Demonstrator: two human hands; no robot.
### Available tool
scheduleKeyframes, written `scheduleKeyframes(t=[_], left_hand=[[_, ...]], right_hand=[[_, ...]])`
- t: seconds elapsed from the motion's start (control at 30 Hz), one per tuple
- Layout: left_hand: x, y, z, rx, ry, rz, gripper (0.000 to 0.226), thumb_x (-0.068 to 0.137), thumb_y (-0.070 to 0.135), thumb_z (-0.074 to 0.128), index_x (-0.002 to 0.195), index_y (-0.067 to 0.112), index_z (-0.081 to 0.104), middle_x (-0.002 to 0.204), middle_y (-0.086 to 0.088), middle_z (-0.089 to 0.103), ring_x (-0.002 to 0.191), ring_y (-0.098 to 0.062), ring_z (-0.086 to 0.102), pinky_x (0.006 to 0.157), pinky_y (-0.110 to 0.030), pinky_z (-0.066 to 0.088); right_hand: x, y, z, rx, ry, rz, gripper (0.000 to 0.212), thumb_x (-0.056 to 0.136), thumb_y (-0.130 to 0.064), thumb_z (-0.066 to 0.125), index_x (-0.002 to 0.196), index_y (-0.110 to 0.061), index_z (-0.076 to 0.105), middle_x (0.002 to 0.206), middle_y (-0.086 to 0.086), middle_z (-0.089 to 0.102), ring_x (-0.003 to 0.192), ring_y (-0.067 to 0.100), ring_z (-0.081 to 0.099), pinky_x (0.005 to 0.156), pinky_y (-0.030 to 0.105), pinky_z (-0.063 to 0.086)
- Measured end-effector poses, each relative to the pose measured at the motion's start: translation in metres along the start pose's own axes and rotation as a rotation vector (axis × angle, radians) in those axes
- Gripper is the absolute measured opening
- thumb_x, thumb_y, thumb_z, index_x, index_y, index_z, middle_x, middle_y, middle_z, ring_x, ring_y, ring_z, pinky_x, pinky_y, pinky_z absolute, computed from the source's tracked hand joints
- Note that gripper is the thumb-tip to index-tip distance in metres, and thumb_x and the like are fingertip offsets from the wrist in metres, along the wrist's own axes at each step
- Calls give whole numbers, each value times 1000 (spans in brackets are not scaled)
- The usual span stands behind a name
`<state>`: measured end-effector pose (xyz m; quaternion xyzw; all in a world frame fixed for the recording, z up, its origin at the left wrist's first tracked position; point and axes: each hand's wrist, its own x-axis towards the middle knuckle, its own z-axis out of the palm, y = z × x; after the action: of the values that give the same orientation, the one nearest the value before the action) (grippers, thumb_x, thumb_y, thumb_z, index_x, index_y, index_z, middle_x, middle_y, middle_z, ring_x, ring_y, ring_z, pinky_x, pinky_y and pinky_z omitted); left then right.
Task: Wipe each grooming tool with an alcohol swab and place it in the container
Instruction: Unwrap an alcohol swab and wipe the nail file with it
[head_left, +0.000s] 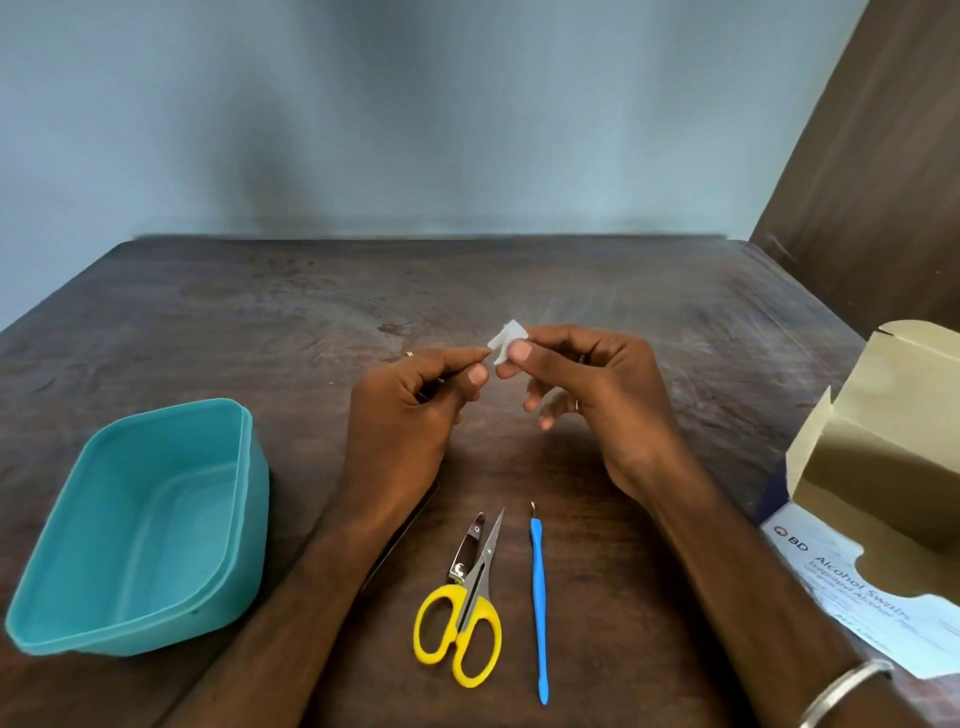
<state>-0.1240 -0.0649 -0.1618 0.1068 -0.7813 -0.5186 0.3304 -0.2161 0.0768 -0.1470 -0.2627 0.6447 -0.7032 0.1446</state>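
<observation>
While the right hand (587, 395) pinches the swab (508, 340), the left hand (410, 410) grips a thin, mostly hidden tool; the wiping step looks underway, and the tub (62, 587) comes next.

Dark brown wooden table (260, 322), surface scuffed with faint ring marks. Teal container (140, 530) on left side, open top. Near front edge, centre: nail clipper (466, 552) touching yellow-handled scissors (462, 618), blades pointing away. Blue-handled tool (538, 603) just right of scissors, lying parallel. Opened alcohol swab box (878, 499) on right edge. Dark flat item (410, 525) partly hidden under left forearm.
</observation>
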Motion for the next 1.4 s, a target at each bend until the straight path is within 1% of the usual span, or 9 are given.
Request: scheduleKeyframes(t=[0.1,0.27,0.4,0.5,0.73,0.97,1.1,1.23,1.4], left_hand=[[0,-2,0,130,0,94,21,88,8,69,105,19,75,89,10,73,80,1,67,69,-11,50],[0,-2,0,356,61,243,20,86,10,72,105,15,76,93,3,75,82,-3,67,74,-10,50],[-3,4,3,79,-34,27,26,84,8,74,104,24,72,83,11,72,65,-2,68,62,-12,51],[-3,5,4,-18,-59,-34,31,81,7,76,102,28,70,82,8,74,61,-6,69,60,-16,54],[-1,4,-2,124,36,29,20,83,10,75,101,20,76,87,14,72,73,2,68,62,-9,51],[3,-4,-2,48,-20,38,30,88,3,68,110,21,74,89,5,71,67,-8,67,66,-18,54],[4,-4,-2,-48,7,-67,27,87,0,67,105,19,74,87,1,74,66,-11,70,63,-17,55],[7,-3,-2,-278,36,-215,23,90,-1,63,102,15,73,83,-4,75,66,-18,73,65,-25,59],[7,-2,-3,-497,8,-352,20,91,0,61,107,7,71,80,-8,73,69,-26,75,65,-28,61]], right_hand=[[0,2,-1,-134,40,-69,8,88,-16,73,93,-12,78,81,5,77,56,17,61,49,30,47],[0,4,1,-281,27,-185,7,91,-12,71,92,-10,77,75,6,74,56,1,61,50,13,45],[1,6,6,-200,100,-199,12,93,-12,67,92,-3,74,73,10,72,55,10,59,48,27,48],[1,8,9,-126,119,-175,15,94,-12,65,91,1,72,73,13,70,55,17,58,50,35,48],[1,8,4,-301,68,-198,9,93,-14,68,90,-10,75,73,5,72,54,9,61,54,24,50],[3,5,4,-98,204,-120,9,92,-14,68,92,-9,75,80,7,75,61,19,65,52,33,51],[2,5,7,7,234,-73,8,91,-16,70,95,-11,75,91,4,77,68,23,72,49,32,52],[3,2,3,191,359,-77,9,89,-10,71,95,-4,74,91,8,78,56,23,69,44,29,50],[3,5,5,72,277,-136,12,87,0,70,97,-4,73,81,13,74,47,23,59,42,30,48]])
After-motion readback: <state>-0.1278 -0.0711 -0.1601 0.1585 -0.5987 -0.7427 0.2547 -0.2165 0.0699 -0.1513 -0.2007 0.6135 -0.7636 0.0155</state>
